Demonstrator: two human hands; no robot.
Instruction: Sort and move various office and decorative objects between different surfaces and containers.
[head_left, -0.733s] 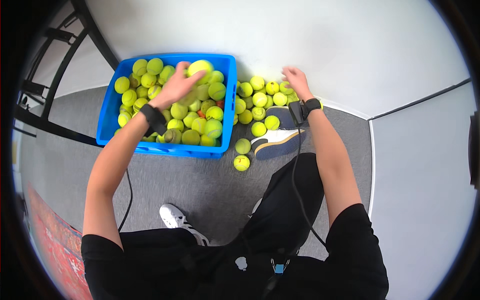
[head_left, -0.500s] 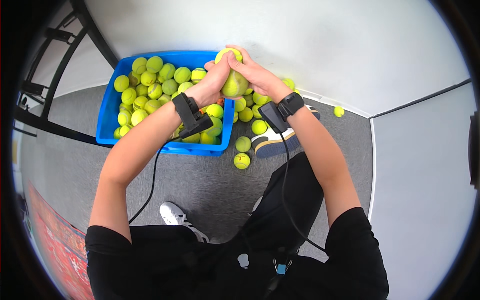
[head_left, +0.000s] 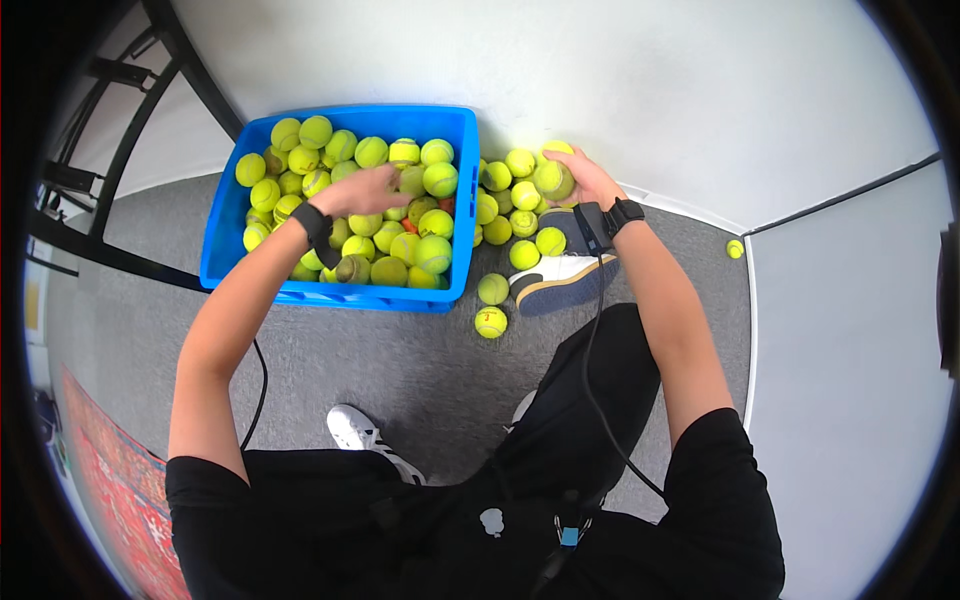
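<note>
A blue plastic bin point(head_left: 336, 293) stands on the grey carpet against the white wall, filled with several yellow-green tennis balls point(head_left: 432, 253). My left hand point(head_left: 366, 190) lies flat over the balls in the bin, fingers spread, holding nothing. To the right of the bin, a pile of tennis balls point(head_left: 508, 208) lies on the floor by the wall. My right hand point(head_left: 585, 180) is at the far edge of that pile, closed on one tennis ball point(head_left: 552, 180). Both wrists wear black bands.
Two loose balls point(head_left: 491, 305) lie in front of the bin beside my right shoe point(head_left: 556, 282). My left shoe point(head_left: 362, 436) is closer in. A lone ball point(head_left: 735, 248) sits far right by a floor seam. A black metal frame point(head_left: 112, 196) stands left, a red rug point(head_left: 108, 478) at lower left.
Half a second ago both hands were together on a ball above the bin. Now they are apart: the left has dropped over the bin, the right has swung right to the floor pile.
</note>
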